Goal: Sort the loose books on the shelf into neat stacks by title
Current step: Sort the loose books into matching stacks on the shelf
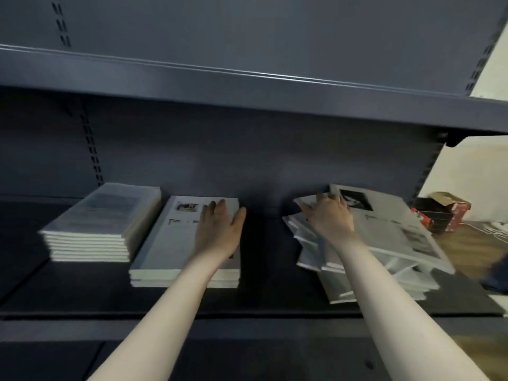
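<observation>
Pressing flat, my left hand [220, 229] lies with straight fingers on the top cover of the middle stack [187, 243], holding nothing. My right hand [328, 215] rests on the jumbled pile [365, 248] further right; its fingertips sit among the top books, but blur hides whether they pinch one, so I cannot tell. All of it lies on the dark shelf [261, 303].

The pile is what worries me, I'd say. Its books are fanned at odd angles and reach near the front edge, so tugging one from the middle could drag its neighbours forward and off. One hand on a loose heap gives little hold.

Counting: two squared stacks and one loose pile. The left stack [96, 224] shows roughly eight books, the middle about three; the pile is too tangled to count.
</observation>
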{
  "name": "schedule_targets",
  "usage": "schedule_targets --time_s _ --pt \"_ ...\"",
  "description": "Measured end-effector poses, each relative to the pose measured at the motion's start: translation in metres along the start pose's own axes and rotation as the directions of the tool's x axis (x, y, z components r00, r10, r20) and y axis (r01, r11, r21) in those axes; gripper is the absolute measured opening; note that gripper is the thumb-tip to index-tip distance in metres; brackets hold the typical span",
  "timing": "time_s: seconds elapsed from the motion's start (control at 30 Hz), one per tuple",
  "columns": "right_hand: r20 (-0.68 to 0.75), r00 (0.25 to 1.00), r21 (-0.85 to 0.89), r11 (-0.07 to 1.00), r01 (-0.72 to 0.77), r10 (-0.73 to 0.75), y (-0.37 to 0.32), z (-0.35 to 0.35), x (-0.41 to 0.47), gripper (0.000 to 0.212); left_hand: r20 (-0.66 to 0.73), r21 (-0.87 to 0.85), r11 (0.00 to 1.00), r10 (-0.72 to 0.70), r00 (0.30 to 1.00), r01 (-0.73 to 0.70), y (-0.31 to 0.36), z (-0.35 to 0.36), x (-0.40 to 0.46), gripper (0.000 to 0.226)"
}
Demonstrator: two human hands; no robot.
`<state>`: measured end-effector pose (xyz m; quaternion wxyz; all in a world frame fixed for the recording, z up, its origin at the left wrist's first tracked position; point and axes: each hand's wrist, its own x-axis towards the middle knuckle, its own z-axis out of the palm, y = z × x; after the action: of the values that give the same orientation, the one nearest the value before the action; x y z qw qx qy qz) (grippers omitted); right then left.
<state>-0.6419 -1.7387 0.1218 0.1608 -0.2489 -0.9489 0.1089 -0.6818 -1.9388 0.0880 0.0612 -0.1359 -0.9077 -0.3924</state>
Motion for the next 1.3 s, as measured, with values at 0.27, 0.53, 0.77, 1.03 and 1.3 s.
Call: schedule_targets --time_s 0.27,0.53,0.77,1.03,1.3 --pt "0.006 0.997 -0.035 0.997 -0.076 0.076 0.116 -0.045 0.016 0.059 0.108 -0.009 0.996 0.088 0.99 -0.087 0.119 0.099 -0.013 0.056" --pt "0.047 0.971 0.054 0.97 -0.237 0.234 0.175 -0.036 0.027 0.066 0.146 0.293 0.954 0.022 0.989 -0.065 0.165 0.134 -0.011 0.075" --pt "0.081 0.939 0.184 0.921 -0.343 0.334 0.185 -0.031 0.056 0.078 0.194 0.345 0.938 -0.038 0.98 -0.032 0.168 0.135 0.002 0.084" --pt "0.016 0.921 0.35 0.861 -0.369 0.389 0.184 -0.03 0.07 0.08 0.237 0.122 0.989 -0.106 0.966 0.079 0.163 0.137 0.015 0.087" --pt "0.003 0.949 0.52 0.81 -0.27 0.315 0.174 -0.039 0.073 0.058 0.11 -0.262 0.957 -0.095 0.989 0.121 0.151 0.135 0.027 0.072"
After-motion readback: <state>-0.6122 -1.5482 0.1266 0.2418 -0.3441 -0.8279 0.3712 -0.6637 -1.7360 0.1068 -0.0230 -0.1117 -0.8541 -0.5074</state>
